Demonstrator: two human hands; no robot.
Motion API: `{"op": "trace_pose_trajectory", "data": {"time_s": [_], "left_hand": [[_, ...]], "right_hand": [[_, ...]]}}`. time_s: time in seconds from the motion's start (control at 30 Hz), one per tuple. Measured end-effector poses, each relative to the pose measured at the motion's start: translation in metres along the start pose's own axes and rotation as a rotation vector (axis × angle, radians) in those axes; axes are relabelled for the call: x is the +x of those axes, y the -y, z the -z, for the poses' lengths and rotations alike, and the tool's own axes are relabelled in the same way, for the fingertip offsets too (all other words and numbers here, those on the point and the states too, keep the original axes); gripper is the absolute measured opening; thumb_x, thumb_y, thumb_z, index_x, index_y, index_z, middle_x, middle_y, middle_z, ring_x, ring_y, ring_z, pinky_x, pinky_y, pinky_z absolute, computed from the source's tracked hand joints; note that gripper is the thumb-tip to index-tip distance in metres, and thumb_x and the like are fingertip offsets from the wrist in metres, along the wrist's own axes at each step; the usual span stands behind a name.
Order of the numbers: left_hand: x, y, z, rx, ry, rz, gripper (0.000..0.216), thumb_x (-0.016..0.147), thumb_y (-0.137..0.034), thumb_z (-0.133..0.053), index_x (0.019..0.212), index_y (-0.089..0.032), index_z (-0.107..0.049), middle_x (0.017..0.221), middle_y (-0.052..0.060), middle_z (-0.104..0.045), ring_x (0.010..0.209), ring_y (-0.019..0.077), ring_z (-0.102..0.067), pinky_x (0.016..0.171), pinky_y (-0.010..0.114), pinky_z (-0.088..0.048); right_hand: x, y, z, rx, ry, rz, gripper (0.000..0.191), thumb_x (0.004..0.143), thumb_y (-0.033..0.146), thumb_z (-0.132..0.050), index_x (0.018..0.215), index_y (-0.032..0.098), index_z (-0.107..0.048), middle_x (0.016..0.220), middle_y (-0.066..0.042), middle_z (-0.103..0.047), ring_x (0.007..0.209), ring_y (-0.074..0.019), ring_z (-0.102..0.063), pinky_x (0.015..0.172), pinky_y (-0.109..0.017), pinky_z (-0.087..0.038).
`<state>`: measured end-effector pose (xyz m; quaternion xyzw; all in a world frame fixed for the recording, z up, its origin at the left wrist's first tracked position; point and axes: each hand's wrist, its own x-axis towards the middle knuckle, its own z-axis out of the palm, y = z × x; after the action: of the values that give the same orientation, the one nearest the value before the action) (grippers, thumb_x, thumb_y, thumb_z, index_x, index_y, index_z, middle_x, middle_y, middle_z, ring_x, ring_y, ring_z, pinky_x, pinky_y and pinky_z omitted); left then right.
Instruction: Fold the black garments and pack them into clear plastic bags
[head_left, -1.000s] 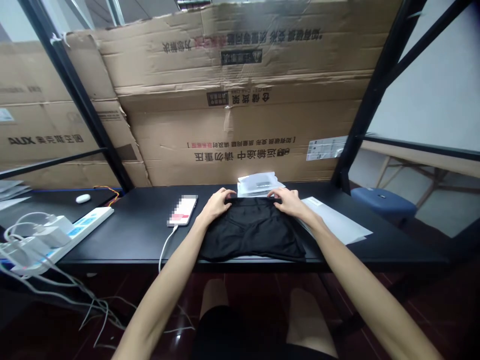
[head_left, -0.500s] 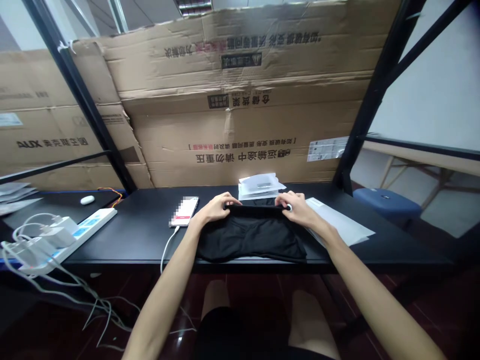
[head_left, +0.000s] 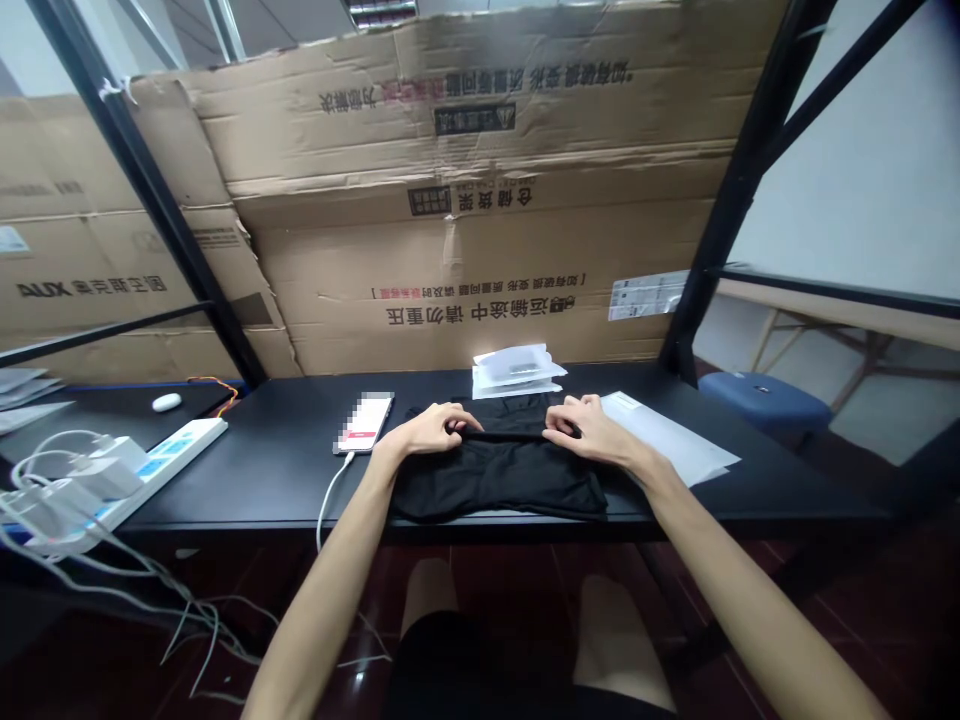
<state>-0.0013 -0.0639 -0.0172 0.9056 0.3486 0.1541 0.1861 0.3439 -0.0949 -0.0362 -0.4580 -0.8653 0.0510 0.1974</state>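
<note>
Black fabric (head_left: 499, 480), perhaps shorts, gripped at its fold by left hand (head_left: 427, 430) and right hand (head_left: 589, 428); AUX carton (head_left: 90, 288) behind.

Black tabletop (head_left: 262, 480) on dark metal legs, long, ran across the whole view. Black folded garment (head_left: 499, 480) lay flat near the front edge, around the middle, with a doubled-over fold on top. Smartphone (head_left: 365, 422) just left of it, screen pixelated, white charging cable (head_left: 328, 505) running off the front edge. Stack of clear plastic packets (head_left: 517, 370) behind the garment, near the back edge. Large translucent white sheet (head_left: 667, 445) to the right, partly under nothing, lying flat at an angle. Far left: white power strip (head_left: 124, 490) with chargers plugged in, small white oval mouse (head_left: 166, 402), loose papers (head_left: 26, 395) at the edge
</note>
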Motion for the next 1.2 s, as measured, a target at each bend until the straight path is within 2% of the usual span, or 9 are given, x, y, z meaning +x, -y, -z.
{"op": "trace_pose_trajectory", "data": {"time_s": [0.07, 0.17, 0.4, 0.5, 0.6, 0.73, 1.03, 1.2], "left_hand": [[-0.001, -0.005, 0.002, -0.001, 0.025, 0.017, 0.049, 0.081, -0.014, -0.056, 0.119, -0.027, -0.084, 0.092, 0.002, -0.065, 0.083, 0.0183, -0.055, 0.083, 0.029, -0.045], [-0.001, -0.007, 0.003, -0.038, 0.024, 0.031, 0.042, 0.086, -0.018, -0.055, 0.113, -0.025, -0.086, 0.095, 0.003, -0.072, 0.083, 0.0179, -0.057, 0.081, 0.028, -0.044], [0.0, -0.002, 0.001, -0.088, 0.028, 0.074, 0.04, 0.086, -0.018, -0.055, 0.111, -0.023, -0.086, 0.082, 0.001, -0.073, 0.074, 0.0162, -0.058, 0.073, 0.025, -0.044], [0.0, -0.003, 0.001, -0.076, 0.023, 0.075, 0.041, 0.086, -0.019, -0.055, 0.111, -0.023, -0.086, 0.088, 0.002, -0.076, 0.075, 0.0163, -0.06, 0.074, 0.025, -0.045], [0.0, -0.004, 0.001, -0.065, 0.018, 0.075, 0.041, 0.086, -0.019, -0.053, 0.111, -0.023, -0.086, 0.095, 0.002, -0.079, 0.081, 0.0172, -0.063, 0.078, 0.025, -0.046], [-0.001, -0.003, 0.001, -0.067, -0.005, 0.071, 0.041, 0.087, -0.02, -0.053, 0.112, -0.022, -0.086, 0.092, 0.003, -0.078, 0.08, 0.0174, -0.063, 0.078, 0.026, -0.048], [-0.003, -0.002, 0.001, -0.078, -0.026, 0.073, 0.039, 0.088, -0.02, -0.053, 0.112, -0.022, -0.085, 0.09, 0.003, -0.077, 0.081, 0.0184, -0.065, 0.08, 0.027, -0.05], [-0.002, -0.007, 0.004, -0.083, -0.087, 0.023, 0.036, 0.09, -0.019, -0.054, 0.11, -0.02, -0.084, 0.095, 0.004, -0.078, 0.089, 0.0195, -0.067, 0.089, 0.029, -0.051]], "right_hand": [[0.0, 0.002, 0.001, 0.004, -0.007, -0.013, 0.04, 0.105, 0.055, -0.047, 0.083, 0.026, -0.064, 0.082, -0.003, -0.066, 0.087, -0.0252, -0.058, 0.1, -0.049, -0.034], [0.001, 0.001, 0.0, -0.009, -0.029, -0.028, 0.048, 0.107, 0.058, -0.043, 0.082, 0.026, -0.07, 0.084, -0.006, -0.069, 0.089, -0.0264, -0.058, 0.102, -0.05, -0.035], [0.005, -0.009, -0.01, -0.004, -0.095, -0.056, 0.041, 0.105, 0.056, -0.048, 0.085, 0.028, -0.07, 0.082, -0.003, -0.071, 0.081, -0.0244, -0.059, 0.101, -0.05, -0.037], [0.007, -0.014, -0.013, 0.014, -0.143, -0.076, 0.028, 0.105, 0.048, -0.05, 0.096, 0.027, -0.068, 0.079, 0.0, -0.072, 0.074, -0.0211, -0.06, 0.1, -0.048, -0.036], [0.008, -0.018, -0.015, -0.02, -0.201, -0.096, 0.022, 0.103, 0.041, -0.053, 0.099, 0.026, -0.068, 0.089, -0.002, -0.073, 0.081, -0.0217, -0.063, 0.097, -0.046, -0.034], [0.005, -0.023, -0.017, -0.093, -0.217, -0.12, 0.024, 0.102, 0.041, -0.053, 0.096, 0.027, -0.072, 0.102, -0.006, -0.072, 0.098, -0.026, -0.063, 0.091, -0.044, -0.033], [0.003, -0.026, -0.018, -0.112, -0.171, -0.156, 0.026, 0.104, 0.044, -0.051, 0.098, 0.028, -0.071, 0.096, -0.004, -0.074, 0.097, -0.0267, -0.061, 0.089, -0.044, -0.032], [0.003, -0.018, -0.009, -0.061, -0.264, -0.159, 0.038, 0.107, 0.051, -0.044, 0.099, 0.028, -0.073, 0.105, -0.007, -0.076, 0.104, -0.029, -0.062, 0.096, -0.048, -0.033]]}}
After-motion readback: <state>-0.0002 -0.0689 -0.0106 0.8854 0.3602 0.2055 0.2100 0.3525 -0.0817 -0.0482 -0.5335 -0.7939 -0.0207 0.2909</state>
